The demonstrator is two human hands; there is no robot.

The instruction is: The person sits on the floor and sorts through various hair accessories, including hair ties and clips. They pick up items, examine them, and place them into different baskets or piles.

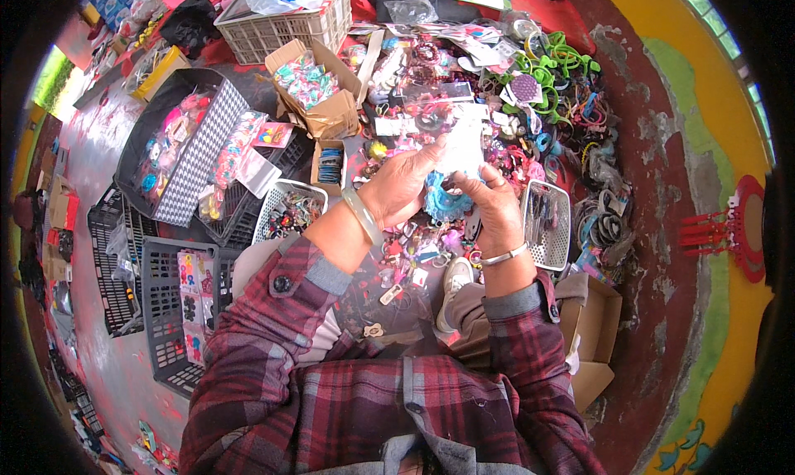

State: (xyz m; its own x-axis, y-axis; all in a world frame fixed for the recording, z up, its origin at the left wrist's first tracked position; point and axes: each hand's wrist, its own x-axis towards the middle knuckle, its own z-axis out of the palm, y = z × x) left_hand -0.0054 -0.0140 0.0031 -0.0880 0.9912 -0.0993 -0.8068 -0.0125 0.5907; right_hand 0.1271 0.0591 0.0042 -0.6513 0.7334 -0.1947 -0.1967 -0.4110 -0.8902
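Note:
My left hand (pixel 402 185) and my right hand (pixel 495 203) meet in the middle of the view over a spread of small hair accessories. Between them they hold a clear plastic packet (pixel 460 148) with a bunch of blue frilly hair ties (pixel 445 200) at its lower end. The left hand grips the packet's left side and wears a pale green bangle. On the packet's right edge rest the right hand's fingers, and that wrist carries a silver bracelet. Both sleeves are dark red plaid.
Colourful hair ties and clips lie on a red cloth (pixel 563 19). An open cardboard box (pixel 319 86) and a white crate (pixel 281 24) stand behind, a small white basket (pixel 548 224) at right, grey crates (pixel 170 309) and a checked case (pixel 195 156) at left.

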